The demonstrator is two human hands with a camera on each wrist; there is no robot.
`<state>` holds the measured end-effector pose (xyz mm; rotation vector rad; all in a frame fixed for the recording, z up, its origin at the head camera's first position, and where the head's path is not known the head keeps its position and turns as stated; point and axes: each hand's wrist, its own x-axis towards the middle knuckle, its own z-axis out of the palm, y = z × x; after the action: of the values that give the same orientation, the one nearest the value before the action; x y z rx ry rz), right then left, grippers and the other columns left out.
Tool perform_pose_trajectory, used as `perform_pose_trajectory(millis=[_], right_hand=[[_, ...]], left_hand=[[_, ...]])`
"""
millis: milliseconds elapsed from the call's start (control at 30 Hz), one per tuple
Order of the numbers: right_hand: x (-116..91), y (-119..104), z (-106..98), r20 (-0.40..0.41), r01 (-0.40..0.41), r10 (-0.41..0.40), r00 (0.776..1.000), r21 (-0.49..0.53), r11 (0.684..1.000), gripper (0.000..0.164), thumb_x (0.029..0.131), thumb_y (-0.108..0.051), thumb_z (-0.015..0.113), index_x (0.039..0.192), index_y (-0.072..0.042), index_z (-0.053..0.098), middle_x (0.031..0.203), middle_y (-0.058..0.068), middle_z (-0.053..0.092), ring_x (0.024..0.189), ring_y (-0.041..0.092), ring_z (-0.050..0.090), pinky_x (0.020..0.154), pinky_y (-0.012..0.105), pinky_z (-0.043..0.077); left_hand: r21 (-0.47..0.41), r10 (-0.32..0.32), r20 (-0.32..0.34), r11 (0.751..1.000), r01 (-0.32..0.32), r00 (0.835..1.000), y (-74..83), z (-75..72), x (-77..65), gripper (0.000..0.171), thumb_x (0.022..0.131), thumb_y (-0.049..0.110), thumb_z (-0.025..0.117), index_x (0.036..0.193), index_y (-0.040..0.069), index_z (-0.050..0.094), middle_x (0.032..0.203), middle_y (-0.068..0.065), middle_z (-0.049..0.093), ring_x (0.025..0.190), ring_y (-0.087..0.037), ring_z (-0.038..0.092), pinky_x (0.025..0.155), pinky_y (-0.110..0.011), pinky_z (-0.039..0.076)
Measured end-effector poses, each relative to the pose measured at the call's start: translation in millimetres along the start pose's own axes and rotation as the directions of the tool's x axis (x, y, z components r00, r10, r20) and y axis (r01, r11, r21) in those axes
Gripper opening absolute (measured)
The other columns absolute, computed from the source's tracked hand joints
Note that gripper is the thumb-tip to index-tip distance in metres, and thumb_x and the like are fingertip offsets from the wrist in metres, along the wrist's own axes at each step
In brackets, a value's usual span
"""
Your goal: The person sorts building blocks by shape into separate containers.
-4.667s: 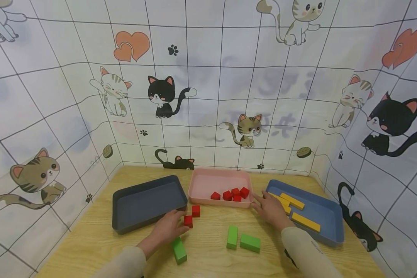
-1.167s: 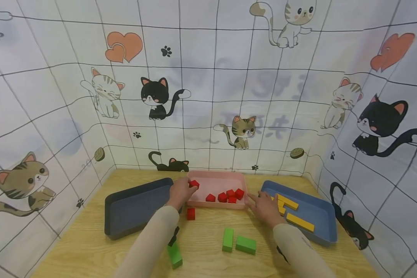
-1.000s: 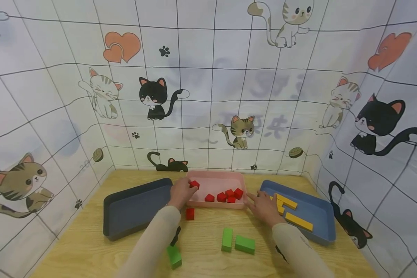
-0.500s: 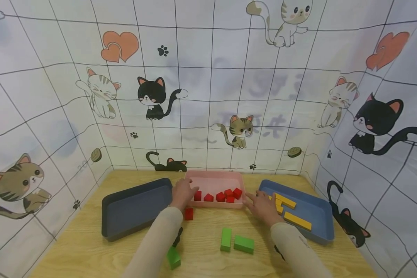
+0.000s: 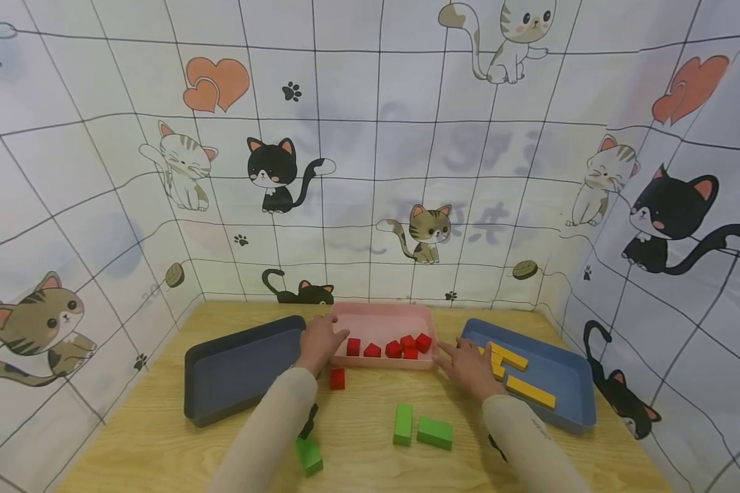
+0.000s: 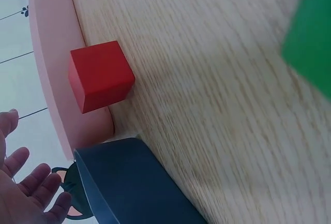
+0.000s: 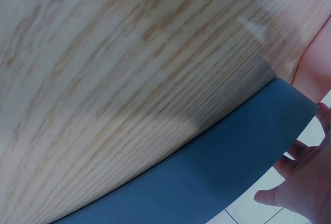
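My left hand (image 5: 319, 344) hovers at the left end of the pink tray (image 5: 382, 315), fingers spread and holding nothing; the left wrist view shows the same empty left hand (image 6: 28, 193). Just right of its thumb, a red cube (image 5: 353, 347) lies in the tray, left of several other red blocks (image 5: 408, 344). Another red cube (image 5: 337, 378) sits on the table before the tray. My right hand (image 5: 469, 366) rests between the pink tray and the blue tray (image 5: 567, 370), loose fingers near both rims, gripping nothing.
Yellow blocks (image 5: 532, 392) lie in the blue tray. A dark grey tray (image 5: 240, 370) stands at the left. Green blocks (image 5: 434, 433) are on the table's near part, one beside my left forearm. A cat-print cloth (image 5: 358, 171) surrounds the table.
My left hand took a red cube off the table, carried it over the pink tray and let it go; it now lies inside. My right hand has stayed in place.
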<state>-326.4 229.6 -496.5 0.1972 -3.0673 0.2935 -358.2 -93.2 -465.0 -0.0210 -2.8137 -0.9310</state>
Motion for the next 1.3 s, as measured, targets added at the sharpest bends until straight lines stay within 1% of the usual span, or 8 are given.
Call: perform_pose_trajectory(millis=[100, 233, 367, 467, 567, 900, 1133, 1300], right_hand=[[-0.1, -0.4, -0.7, 0.002, -0.003, 0.003, 1.0, 0.002, 1.0, 0.055, 0.1, -0.05, 0.052, 0.146, -0.021, 0.052, 0.147, 0.029, 0.041, 0.137, 0.048, 0.034, 0.107, 0.076, 0.004], [0.1, -0.6, -0.3, 0.004, -0.006, 0.006, 1.0, 0.009, 1.0, 0.055, 0.1, -0.051, 0.051, 0.146, -0.021, 0.053, 0.147, 0.03, 0.041, 0.137, 0.048, 0.033, 0.107, 0.076, 0.004], [0.7, 0.0, 1.0, 0.003, -0.006, 0.006, 1.0, 0.013, 1.0, 0.056, 0.1, -0.052, 0.051, 0.146, -0.021, 0.053, 0.147, 0.03, 0.041, 0.137, 0.049, 0.033, 0.107, 0.076, 0.004], [1.1, 1.0, 1.8, 0.006, -0.007, 0.007, 1.0, 0.013, 1.0, 0.056, 0.1, -0.053, 0.05, 0.146, -0.022, 0.052, 0.147, 0.03, 0.041, 0.137, 0.049, 0.033, 0.107, 0.076, 0.004], [0.9, 1.9, 2.5, 0.001, -0.004, 0.004, 1.0, 0.011, 1.0, 0.056, 0.1, -0.053, 0.05, 0.146, -0.021, 0.053, 0.147, 0.03, 0.041, 0.137, 0.049, 0.034, 0.107, 0.077, 0.004], [0.8, 4.6, 3.7, -0.015, 0.016, -0.016, 1.0, 0.003, 1.0, 0.054, 0.101, -0.052, 0.049, 0.145, -0.021, 0.054, 0.147, 0.03, 0.041, 0.136, 0.049, 0.035, 0.106, 0.077, 0.005], [0.5, 3.8, 1.4, -0.007, 0.01, -0.01, 1.0, 0.004, 1.0, 0.058, 0.1, -0.057, 0.046, 0.146, -0.022, 0.053, 0.147, 0.03, 0.04, 0.137, 0.049, 0.035, 0.107, 0.077, 0.006], [-0.1, 2.5, 1.8, 0.002, 0.009, -0.009, 1.0, 0.004, 1.0, 0.056, 0.1, -0.054, 0.048, 0.146, -0.021, 0.052, 0.147, 0.03, 0.04, 0.137, 0.049, 0.035, 0.107, 0.076, 0.006]], left_hand=[[0.002, 0.008, -0.003, 1.0, -0.008, 1.0, 1.3, -5.0, -3.4, 0.044, 0.093, 0.033, 0.069, 0.127, 0.005, 0.064, 0.125, -0.018, 0.061, 0.117, -0.037, 0.056, 0.101, -0.059, 0.04], [-0.034, 0.011, -0.01, 0.999, -0.012, 1.0, 1.9, -10.0, -8.7, 0.046, 0.093, 0.033, 0.069, 0.128, 0.004, 0.064, 0.127, -0.019, 0.06, 0.119, -0.038, 0.055, 0.101, -0.059, 0.041], [-0.08, 0.005, -0.001, 0.997, -0.005, 1.0, -0.4, -12.2, -13.2, 0.046, 0.093, 0.033, 0.069, 0.128, 0.003, 0.063, 0.135, -0.02, 0.056, 0.128, -0.04, 0.048, 0.105, -0.059, 0.038], [-0.095, 0.001, 0.013, 0.995, 0.001, 1.0, -1.6, -14.0, -17.4, 0.046, 0.093, 0.034, 0.069, 0.127, 0.004, 0.063, 0.136, -0.018, 0.056, 0.128, -0.038, 0.049, 0.105, -0.056, 0.039], [-0.104, 0.014, 0.019, 0.995, -0.012, 1.0, -2.1, -15.7, -22.6, 0.045, 0.093, 0.035, 0.069, 0.127, 0.006, 0.063, 0.133, -0.016, 0.059, 0.12, -0.034, 0.054, 0.1, -0.053, 0.044], [-0.211, 0.06, 0.026, 0.976, -0.053, 0.998, 2.3, -25.3, -56.2, 0.045, 0.092, 0.03, 0.071, 0.128, 0.003, 0.063, 0.128, -0.015, 0.061, 0.113, -0.032, 0.058, 0.096, -0.051, 0.048], [-0.19, 0.091, -0.01, 0.977, -0.091, 0.996, -1.1, -24.7, -72.7, 0.04, 0.09, 0.025, 0.075, 0.12, 0.001, 0.066, 0.119, -0.016, 0.064, 0.105, -0.031, 0.061, 0.091, -0.05, 0.05], [-0.188, 0.096, 0.024, 0.978, -0.09, 0.995, -4.2, -21.2, -84.5, 0.043, 0.088, 0.03, 0.077, 0.119, 0.002, 0.067, 0.116, -0.014, 0.065, 0.105, -0.032, 0.06, 0.088, -0.049, 0.051]])
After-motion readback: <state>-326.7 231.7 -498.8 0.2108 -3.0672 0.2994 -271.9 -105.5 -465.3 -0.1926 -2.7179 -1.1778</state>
